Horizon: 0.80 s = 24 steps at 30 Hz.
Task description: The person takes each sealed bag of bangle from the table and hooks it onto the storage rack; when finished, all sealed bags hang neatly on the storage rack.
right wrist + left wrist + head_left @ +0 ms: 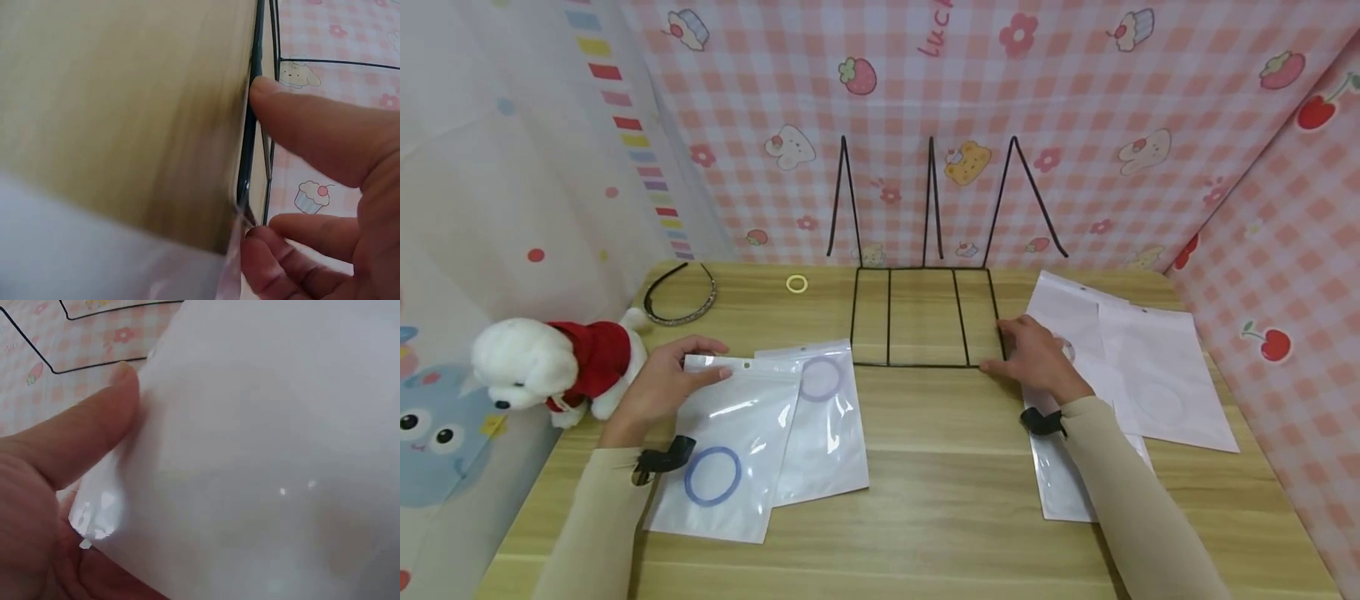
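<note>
A white zip-lock bag (737,425) with a purple-blue ring printed or held on it lies at the left. My left hand (662,379) pinches its upper left corner; in the left wrist view the thumb (94,425) is on one face and the fingers are behind. A second such bag (827,442) lies partly under it. In the middle stands a black wire rack (889,325) with three upright peaked loops. My right hand (1037,354) grips its front right corner, thumb (300,112) against the wire. The wrist reaches over white zip-lock bags (1180,367).
A white plush dog (523,358) in red clothing sits at the left table edge. Behind it lie a glittery headband (681,319) and a small yellow ring (797,284). Checked cloth (737,100) hangs behind and to the right of the wooden table (925,483).
</note>
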Motion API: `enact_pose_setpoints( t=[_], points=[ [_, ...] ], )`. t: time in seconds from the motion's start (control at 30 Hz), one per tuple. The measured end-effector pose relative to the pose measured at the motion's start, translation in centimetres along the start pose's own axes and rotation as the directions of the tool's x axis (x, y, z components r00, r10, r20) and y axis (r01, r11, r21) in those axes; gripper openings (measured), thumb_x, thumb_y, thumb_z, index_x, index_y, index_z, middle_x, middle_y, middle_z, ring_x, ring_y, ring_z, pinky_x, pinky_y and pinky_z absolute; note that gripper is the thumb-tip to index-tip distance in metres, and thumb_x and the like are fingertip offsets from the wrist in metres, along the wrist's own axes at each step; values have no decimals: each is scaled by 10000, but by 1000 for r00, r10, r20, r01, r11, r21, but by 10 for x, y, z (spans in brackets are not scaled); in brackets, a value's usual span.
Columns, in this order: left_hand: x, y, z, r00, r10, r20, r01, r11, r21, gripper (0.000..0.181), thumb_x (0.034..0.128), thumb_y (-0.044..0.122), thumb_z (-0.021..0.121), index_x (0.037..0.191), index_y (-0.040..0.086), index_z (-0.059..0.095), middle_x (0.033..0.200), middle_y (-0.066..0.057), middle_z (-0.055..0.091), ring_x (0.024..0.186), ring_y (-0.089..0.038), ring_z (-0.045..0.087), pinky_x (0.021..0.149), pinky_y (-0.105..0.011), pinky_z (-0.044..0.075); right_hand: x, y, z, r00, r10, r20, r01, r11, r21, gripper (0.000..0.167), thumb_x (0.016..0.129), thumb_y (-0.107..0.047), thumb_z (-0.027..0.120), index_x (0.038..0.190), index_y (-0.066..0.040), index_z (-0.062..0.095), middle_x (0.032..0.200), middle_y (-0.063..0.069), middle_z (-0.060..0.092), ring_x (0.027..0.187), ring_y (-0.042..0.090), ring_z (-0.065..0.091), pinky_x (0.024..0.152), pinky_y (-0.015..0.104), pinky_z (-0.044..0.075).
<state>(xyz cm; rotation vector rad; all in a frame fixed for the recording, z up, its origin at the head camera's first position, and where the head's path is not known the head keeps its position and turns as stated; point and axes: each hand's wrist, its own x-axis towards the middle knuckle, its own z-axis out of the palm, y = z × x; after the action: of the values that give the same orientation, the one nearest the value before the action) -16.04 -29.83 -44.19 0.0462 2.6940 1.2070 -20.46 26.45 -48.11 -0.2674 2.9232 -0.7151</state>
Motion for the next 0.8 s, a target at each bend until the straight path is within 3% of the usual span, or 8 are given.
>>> enact_pose_setpoints(
  t=[0.13, 0.27, 0.4, 0.53, 0.67, 0.8],
  points=[
    [0, 11, 5, 1000, 7, -3, -7, 999, -37, 521, 955, 414, 793, 1358, 110, 664, 1345, -127, 678, 1142, -288, 545, 839, -292, 522, 2, 1, 1, 1000, -6, 14, 5, 999, 34, 827, 868, -412, 879, 1452, 83, 566, 1078, 172, 611, 941, 287, 540, 848, 459, 458],
    [1, 18, 8, 1000, 3, 7, -3, 999, -42, 491, 944, 433, 801, 1315, 133, 686, 1260, -128, 697, 1048, -286, 557, 803, -308, 514, 3, 0, -1, 999, 33, 39, -35, 998, 50, 726, 867, -416, 879, 1373, 47, 643, 1070, 169, 658, 957, 291, 581, 861, 452, 489],
    [2, 21, 10, 998, 7, 64, -5, 999, -37, 467, 941, 400, 813, 1299, 127, 692, 1142, -113, 718, 955, -270, 588, 781, -302, 525, 4, 0, -2, 997, 44, 56, -47, 997, 64, 694, 878, -409, 869, 1372, 28, 652, 1163, 195, 686, 1051, 324, 624, 922, 496, 517],
    [0, 23, 10, 994, 4, 111, -3, 1000, -16, 426, 956, 377, 801, 1280, 115, 714, 1096, -87, 724, 953, -258, 588, 787, -301, 534, 4, 0, -3, 998, 25, 54, -29, 997, 71, 598, 881, -388, 868, 1286, 12, 686, 1135, 187, 685, 1018, 317, 623, 899, 498, 516],
    [-1, 25, 11, 995, -10, 98, 13, 999, -31, 398, 981, 394, 767, 1264, 116, 730, 1110, -90, 732, 986, -268, 596, 837, -315, 525, 3, 2, -2, 999, 10, 38, -13, 997, 74, 481, 875, -366, 876, 1167, -22, 708, 1080, 154, 682, 968, 286, 618, 863, 470, 511],
    [-2, 28, 11, 998, -3, 59, 8, 996, -87, 393, 1008, 397, 731, 1268, 103, 725, 1131, -119, 737, 1022, -278, 619, 889, -329, 510, 3, 7, 1, 1000, 8, 21, -10, 997, 74, 479, 867, -362, 884, 1164, -29, 708, 1063, 141, 676, 955, 275, 611, 851, 453, 506]
  ],
)
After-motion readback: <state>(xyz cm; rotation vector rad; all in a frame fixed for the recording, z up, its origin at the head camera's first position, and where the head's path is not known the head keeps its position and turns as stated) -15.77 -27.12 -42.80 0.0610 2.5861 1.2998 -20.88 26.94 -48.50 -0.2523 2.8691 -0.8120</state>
